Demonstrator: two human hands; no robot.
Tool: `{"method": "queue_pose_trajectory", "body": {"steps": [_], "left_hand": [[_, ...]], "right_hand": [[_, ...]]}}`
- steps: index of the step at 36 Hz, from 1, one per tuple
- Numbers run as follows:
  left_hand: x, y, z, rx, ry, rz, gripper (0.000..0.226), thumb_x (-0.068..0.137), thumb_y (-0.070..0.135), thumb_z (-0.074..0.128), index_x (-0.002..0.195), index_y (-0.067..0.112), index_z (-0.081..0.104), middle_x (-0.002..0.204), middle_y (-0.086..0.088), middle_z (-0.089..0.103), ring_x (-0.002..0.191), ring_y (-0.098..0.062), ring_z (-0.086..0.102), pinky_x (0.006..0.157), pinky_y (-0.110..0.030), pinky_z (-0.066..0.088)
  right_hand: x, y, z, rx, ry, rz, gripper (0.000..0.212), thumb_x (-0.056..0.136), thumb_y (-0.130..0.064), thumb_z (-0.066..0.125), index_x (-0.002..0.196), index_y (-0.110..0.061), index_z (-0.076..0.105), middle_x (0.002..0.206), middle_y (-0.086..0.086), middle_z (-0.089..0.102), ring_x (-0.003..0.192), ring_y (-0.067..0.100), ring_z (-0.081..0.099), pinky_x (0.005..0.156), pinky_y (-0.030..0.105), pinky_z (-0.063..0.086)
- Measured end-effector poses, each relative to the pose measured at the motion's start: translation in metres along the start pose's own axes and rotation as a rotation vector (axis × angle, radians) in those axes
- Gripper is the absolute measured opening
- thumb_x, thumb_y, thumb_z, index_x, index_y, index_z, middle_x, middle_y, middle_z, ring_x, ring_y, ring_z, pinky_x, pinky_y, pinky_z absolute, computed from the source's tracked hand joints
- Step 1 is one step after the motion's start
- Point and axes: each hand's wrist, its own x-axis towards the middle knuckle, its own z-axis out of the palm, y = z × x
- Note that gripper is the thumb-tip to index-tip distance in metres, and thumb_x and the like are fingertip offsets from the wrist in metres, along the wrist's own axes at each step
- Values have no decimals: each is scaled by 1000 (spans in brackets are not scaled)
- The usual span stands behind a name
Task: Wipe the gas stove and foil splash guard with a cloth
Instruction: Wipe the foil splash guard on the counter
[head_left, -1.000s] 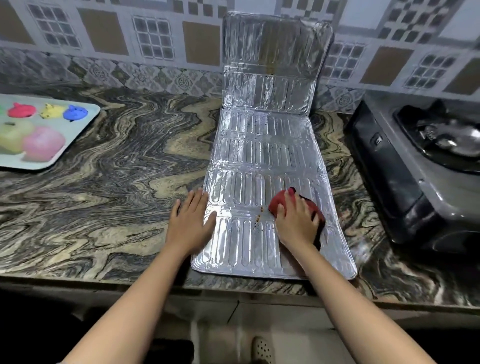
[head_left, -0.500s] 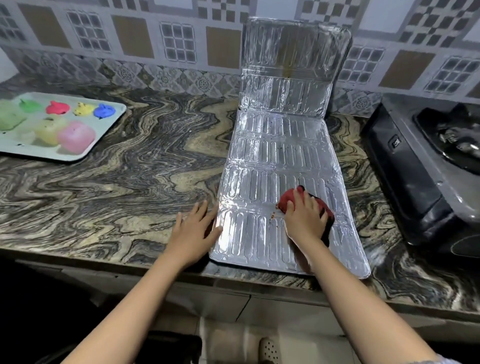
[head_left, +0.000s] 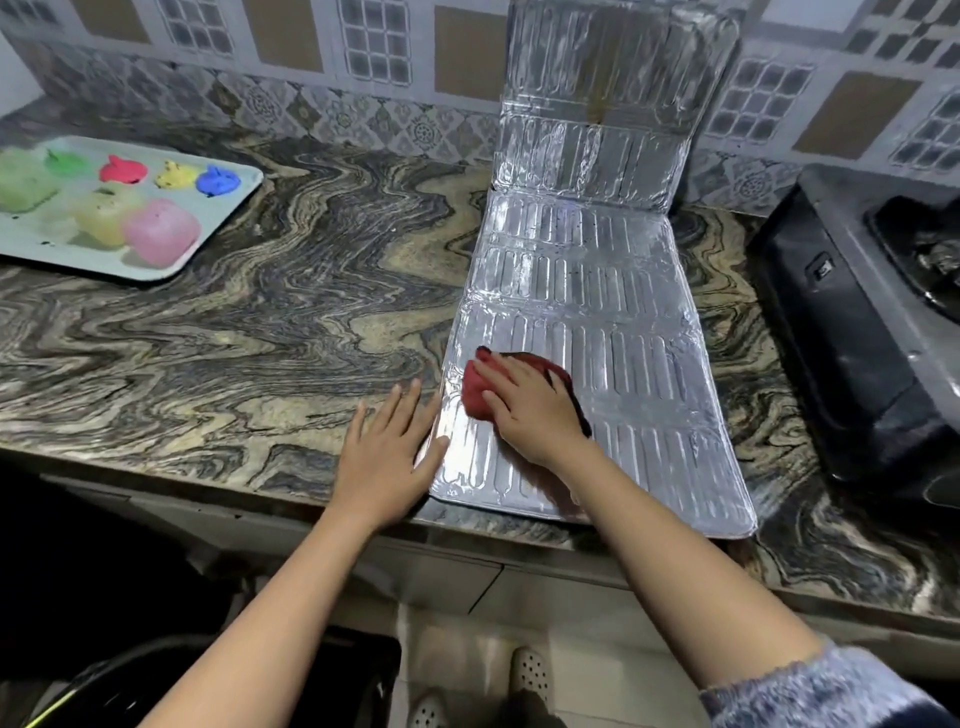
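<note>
**We press a red cloth on the flat foil splash guard, near its front left corner.**

The foil splash guard (head_left: 597, 312) lies with its long axis running from the worktop's (head_left: 260, 338) front edge back to the tiled wall (head_left: 374, 47). Its far panels are folded upright against the tiles, and its near end slants a little to the right. It is shiny, crinkled foil, embossed with rows of narrow rounded bars. Our right hand (head_left: 535, 410) covers the bunched cloth (head_left: 475, 392), fingers draped over the wad, holding it down on the foil. Our left hand (head_left: 387, 452) lies flat with straight fingers on the veined stone, the thumb touching the guard's left edge. The dark gas stove (head_left: 857, 322) stands just right of the guard.
</note>
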Motion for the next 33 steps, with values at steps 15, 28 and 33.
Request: {"method": "queue_pose_trajectory", "body": {"steps": [15, 28, 33], "left_hand": [[0, 0, 6, 11, 16, -11, 63, 85, 60, 0, 146, 43, 3, 156, 12, -5, 144, -7, -8, 117, -38, -5], [1, 2, 7, 20, 10, -21, 53, 96, 50, 14, 147, 40, 3, 157, 11, -5, 144, -8, -9, 115, -37, -10], [0, 2, 1, 1, -14, -18, 53, 97, 50, 17, 147, 38, 6, 157, 10, -3, 145, -9, -6, 116, -39, -6]], "right_hand": [[-100, 101, -25, -18, 178, 535, 47, 99, -39, 23, 145, -32, 24, 155, -8, 22, 142, 14, 19, 114, 46, 12], [-95, 20, 6, 74, 213, 677, 51, 99, -39, 24, 147, -27, 16, 158, 1, 12, 145, 23, 10, 113, 52, 8], [-82, -8, 15, 80, 162, 562, 51, 99, -39, 23, 147, -30, 14, 158, -1, 9, 145, 20, 8, 114, 50, 5]]}}
